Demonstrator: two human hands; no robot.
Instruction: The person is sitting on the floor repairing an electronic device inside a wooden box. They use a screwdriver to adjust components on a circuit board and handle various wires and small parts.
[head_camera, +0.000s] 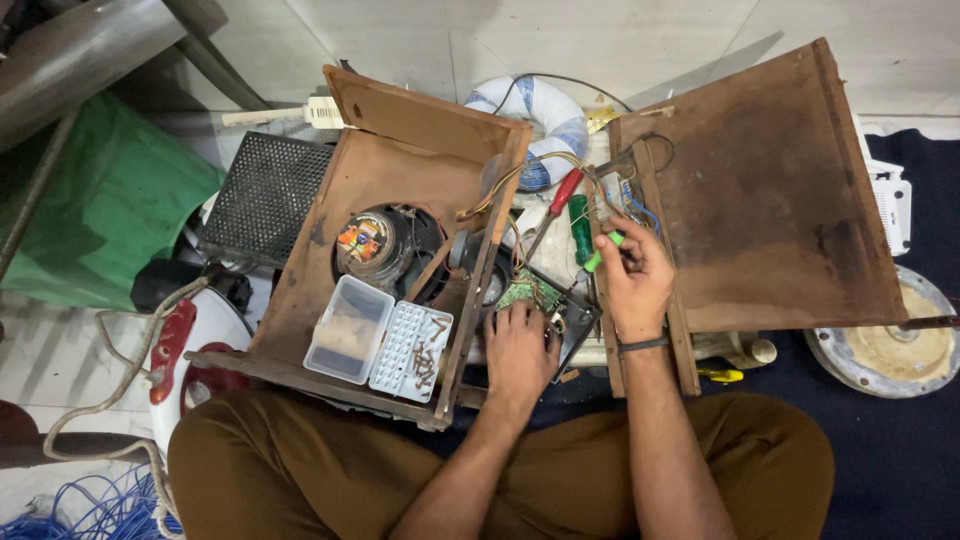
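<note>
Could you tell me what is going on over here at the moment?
A person sits with an opened wooden speaker cabinet in front of them. The left hand rests on a green circuit board, while the right hand holds a green-handled tool above it. A clear screw box lies open inside the cabinet.

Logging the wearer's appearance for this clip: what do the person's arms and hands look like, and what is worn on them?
Both forearms are bare, with no sleeves and no gloves. The right hand has a thin dark band around its wrist; the left hand and its wrist show nothing worn. No rings can be made out.
</note>
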